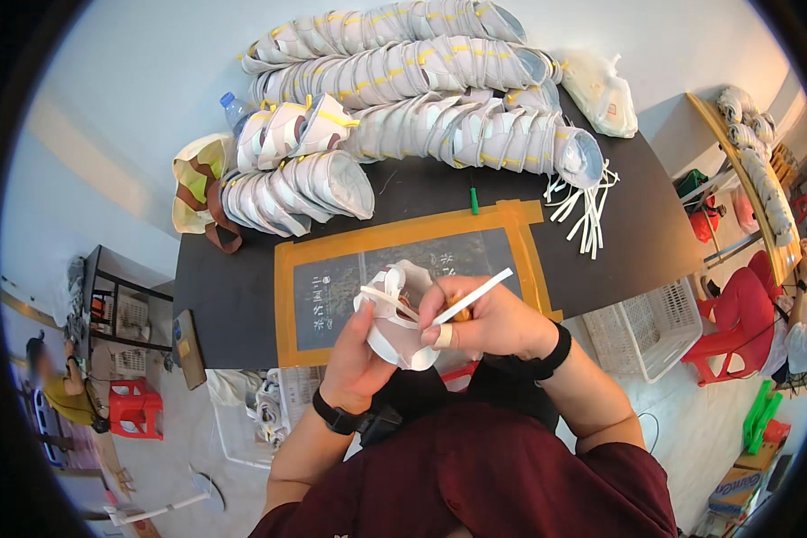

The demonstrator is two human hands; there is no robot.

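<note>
In front of my chest, over the near edge of the table, my left hand [350, 360] is closed round a small white and beige shoe upper [396, 342]. My right hand [502, 325] meets it from the other side, its fingers pinched on a flat white strip [482, 292] that sticks out up and to the right. An orange-brown piece [460, 310], perhaps a tool handle, shows between the right fingers; most of it is hidden. Another pale strip [387, 298] lies across the upper's opening. Tape wraps one right finger.
Long rows of nested shoe uppers [403, 72] fill the table's far side. Loose white strips [592, 215] hang right of them. A taped sheet [332, 269] and a green-handled tool [474, 201] lie nearer. A phone [186, 350] rests at the left edge; a white crate [641, 336] stands right.
</note>
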